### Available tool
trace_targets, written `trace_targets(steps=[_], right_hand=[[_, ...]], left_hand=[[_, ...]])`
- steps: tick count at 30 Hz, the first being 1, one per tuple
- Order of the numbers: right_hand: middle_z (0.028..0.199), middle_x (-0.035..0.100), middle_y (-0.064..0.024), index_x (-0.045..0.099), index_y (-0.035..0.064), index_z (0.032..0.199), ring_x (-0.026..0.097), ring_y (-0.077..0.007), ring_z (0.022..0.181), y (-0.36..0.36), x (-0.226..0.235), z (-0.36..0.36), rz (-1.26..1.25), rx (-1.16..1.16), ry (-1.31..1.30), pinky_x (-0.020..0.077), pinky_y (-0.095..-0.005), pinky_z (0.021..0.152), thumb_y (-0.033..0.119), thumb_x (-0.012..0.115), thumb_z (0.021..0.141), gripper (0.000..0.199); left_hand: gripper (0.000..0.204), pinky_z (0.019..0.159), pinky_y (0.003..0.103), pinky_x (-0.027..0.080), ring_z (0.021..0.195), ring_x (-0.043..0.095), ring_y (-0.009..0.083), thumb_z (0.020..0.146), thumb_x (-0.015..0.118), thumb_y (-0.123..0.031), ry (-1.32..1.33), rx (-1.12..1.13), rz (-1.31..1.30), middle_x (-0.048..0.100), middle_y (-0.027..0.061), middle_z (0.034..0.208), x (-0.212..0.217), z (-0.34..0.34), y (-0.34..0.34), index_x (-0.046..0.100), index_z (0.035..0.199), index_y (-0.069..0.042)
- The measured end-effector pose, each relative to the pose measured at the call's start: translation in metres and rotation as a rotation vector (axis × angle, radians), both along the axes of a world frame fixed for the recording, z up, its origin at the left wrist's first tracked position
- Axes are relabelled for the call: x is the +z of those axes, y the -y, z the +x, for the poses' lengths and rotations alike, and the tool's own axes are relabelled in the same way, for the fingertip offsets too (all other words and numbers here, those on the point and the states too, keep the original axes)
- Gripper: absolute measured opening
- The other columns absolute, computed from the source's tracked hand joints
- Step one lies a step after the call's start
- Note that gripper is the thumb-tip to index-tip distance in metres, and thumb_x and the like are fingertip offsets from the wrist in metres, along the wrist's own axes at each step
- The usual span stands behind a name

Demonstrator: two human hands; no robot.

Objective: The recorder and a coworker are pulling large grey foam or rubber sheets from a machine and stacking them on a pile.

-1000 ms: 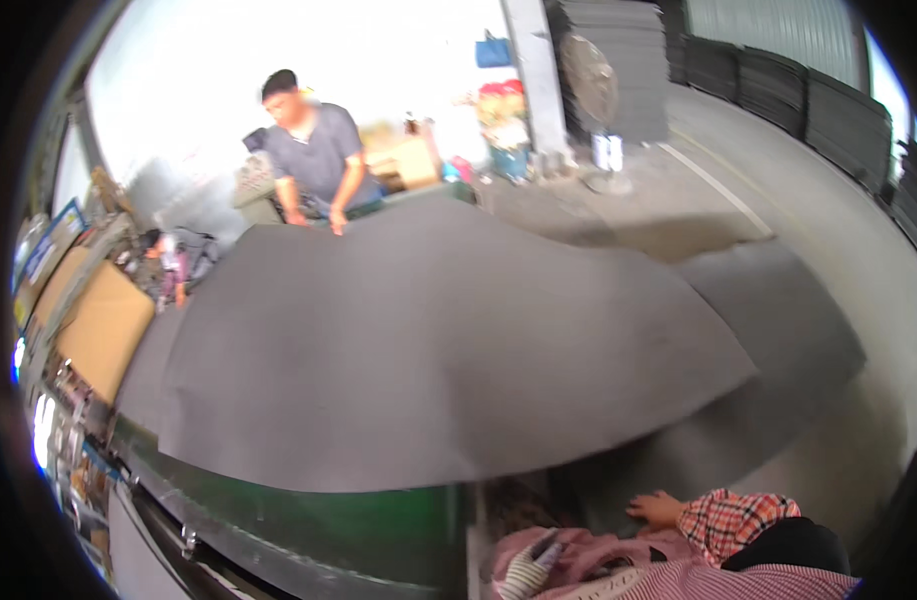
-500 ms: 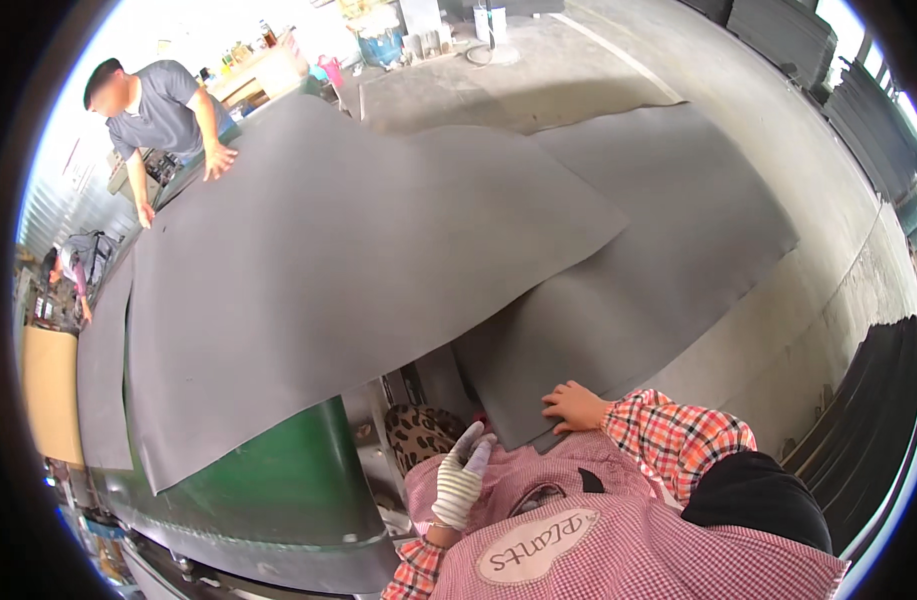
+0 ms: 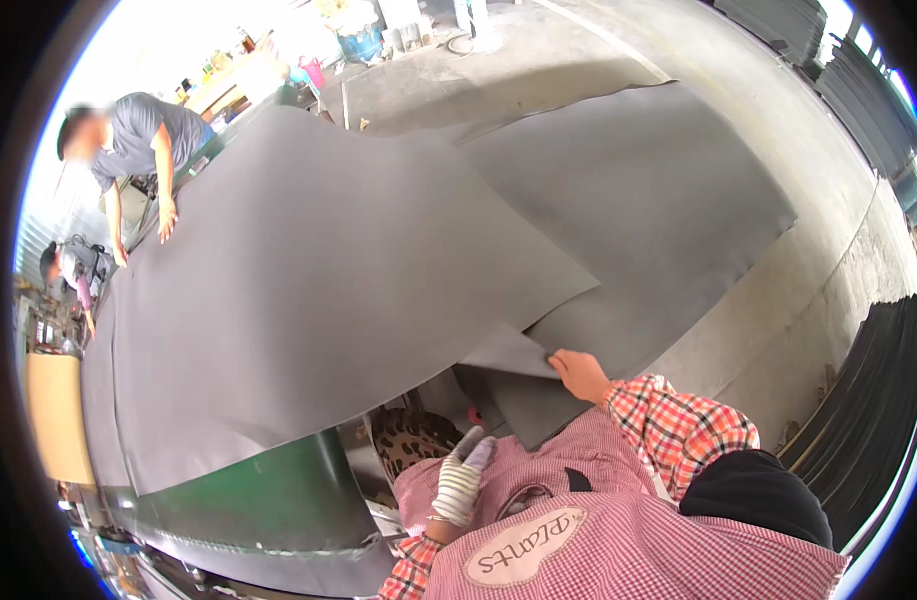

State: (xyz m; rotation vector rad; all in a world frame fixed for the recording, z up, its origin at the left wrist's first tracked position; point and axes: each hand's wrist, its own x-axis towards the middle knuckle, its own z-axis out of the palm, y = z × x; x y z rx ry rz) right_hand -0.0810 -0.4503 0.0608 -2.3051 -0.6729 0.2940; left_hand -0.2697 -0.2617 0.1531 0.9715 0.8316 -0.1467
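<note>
The right hand (image 3: 583,378) has its fingers pinching the edge of a gray flap (image 3: 508,352), which sticks out toward 9 o'clock. The big gray sheet (image 3: 308,260) lies over the green surface (image 3: 268,480) at 10 o'clock from those fingers, its long near edge running from 8 to 2 o'clock. The gloved left hand (image 3: 458,490) is farther off, its fingers loose, out straight and empty.

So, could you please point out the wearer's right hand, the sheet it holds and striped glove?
Right hand (image 3: 582,376), head view: its back.
Grey sheet (image 3: 511,354), head view: gripped flap.
Striped glove (image 3: 458,488), head view: stripes.
</note>
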Motion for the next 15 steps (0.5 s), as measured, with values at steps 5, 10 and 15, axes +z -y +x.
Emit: trace_targets(steps=[5,10,15], right_hand=[[0.076,0.056,-0.0164,0.054,0.0023,0.077,0.054,-0.0346,0.074,0.015,0.007,-0.02,0.049,0.021,0.033,0.0425,-0.0422,0.064,0.023,0.046,0.086,0.024],[0.071,0.055,-0.0134,0.054,0.0035,0.074,0.054,-0.0322,0.07,0.034,0.017,-0.014,0.056,0.01,0.163,0.0429,-0.04,0.063,0.02,0.052,0.082,0.018],[0.068,0.054,-0.0104,0.055,0.0057,0.073,0.054,-0.0285,0.067,0.047,0.033,-0.006,0.01,0.109,0.235,0.0429,-0.0377,0.063,0.02,0.055,0.08,0.016]], left_hand=[[0.068,0.09,0.035,0.042,0.109,0.048,0.0261,0.081,0.062,-0.022,0.019,-0.136,-0.009,0.044,0.0188,0.122,-0.019,0.038,0.025,0.024,0.132,0.002],[0.099,0.095,0.058,0.028,0.13,0.013,0.0356,0.073,0.061,-0.053,-0.127,0.023,-0.281,0.007,0.0155,0.143,-0.008,0.104,0.023,0.001,0.138,-0.007],[0.065,0.095,0.06,0.027,0.123,0.027,0.0375,0.077,0.064,-0.028,-0.185,0.076,-0.314,0.033,0.0159,0.131,-0.037,0.146,0.018,0.03,0.127,-0.004]])
